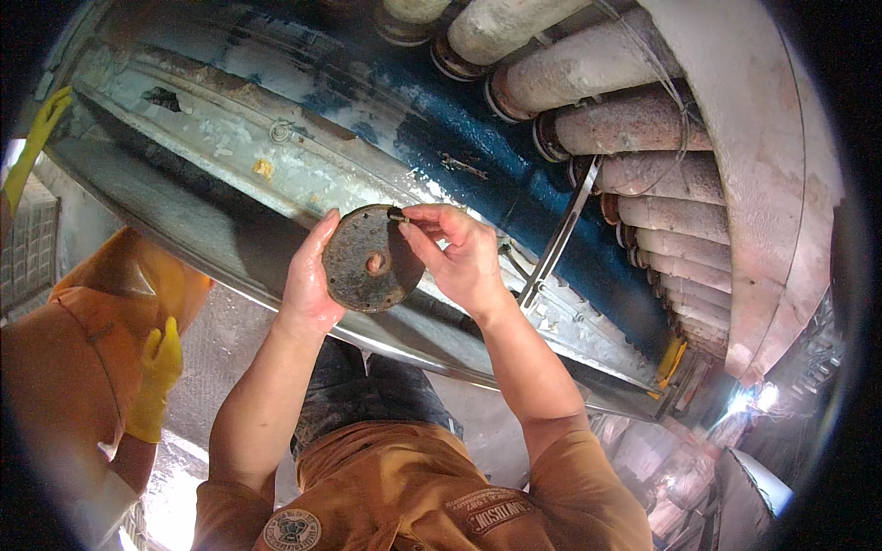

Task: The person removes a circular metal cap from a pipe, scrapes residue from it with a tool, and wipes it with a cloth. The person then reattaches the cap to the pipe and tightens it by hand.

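A rusty round metal disc with a hole in its middle is held up in front of a long grey metal beam. My left hand grips the disc by its left edge, palm against the rim. With thumb and fingers, my right hand pinches a small dark fastener at the disc's upper right rim. Both forearms rise from my orange shirt at the lower edge.
Behind the disc runs a blue painted machine body with a row of rusty ribbed pipes and a thin metal strap. Another person in orange stands at the left, one yellow-gloved hand hanging low, the other raised.
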The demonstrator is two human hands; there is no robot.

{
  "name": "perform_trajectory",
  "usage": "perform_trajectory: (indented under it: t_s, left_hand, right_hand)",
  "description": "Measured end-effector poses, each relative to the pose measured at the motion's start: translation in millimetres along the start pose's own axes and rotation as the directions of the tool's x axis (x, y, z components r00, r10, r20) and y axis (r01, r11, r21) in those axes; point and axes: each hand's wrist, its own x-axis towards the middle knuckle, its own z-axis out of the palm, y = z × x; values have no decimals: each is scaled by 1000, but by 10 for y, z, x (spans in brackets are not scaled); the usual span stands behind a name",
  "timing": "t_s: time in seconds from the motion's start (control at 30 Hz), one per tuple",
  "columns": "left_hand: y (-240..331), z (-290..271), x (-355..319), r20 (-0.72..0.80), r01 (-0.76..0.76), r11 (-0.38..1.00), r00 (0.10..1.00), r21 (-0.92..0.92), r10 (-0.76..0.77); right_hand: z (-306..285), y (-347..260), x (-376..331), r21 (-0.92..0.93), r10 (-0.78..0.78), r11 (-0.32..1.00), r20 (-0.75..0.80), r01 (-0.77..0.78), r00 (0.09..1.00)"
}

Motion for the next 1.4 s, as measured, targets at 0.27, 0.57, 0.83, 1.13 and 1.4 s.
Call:
perform_trajectory:
  t_s: [0.27,0.57,0.83,1.13,1.4]
  left_hand:
    - [-14,-46,-4,-21,6,1000,1000,26,-5]
    - [-33,-15,-1,-69,-30,996,997,80,35]
    - [-72,8,-15,-114,-78,978,988,193,101]
    - [-46,-18,-5,-79,-35,991,996,132,46]
    - [6,-103,42,-46,-29,998,999,-56,26]
  right_hand:
    - [-20,-90,70,-125,-102,987,26,104,994]
    - [18,-72,63,-297,-231,926,39,232,972]
    - [74,-82,56,-322,-181,932,-14,167,983]
    - [134,-24,48,-339,-197,927,-74,161,978]
    - [95,-119,191,-361,-213,912,-13,194,977]
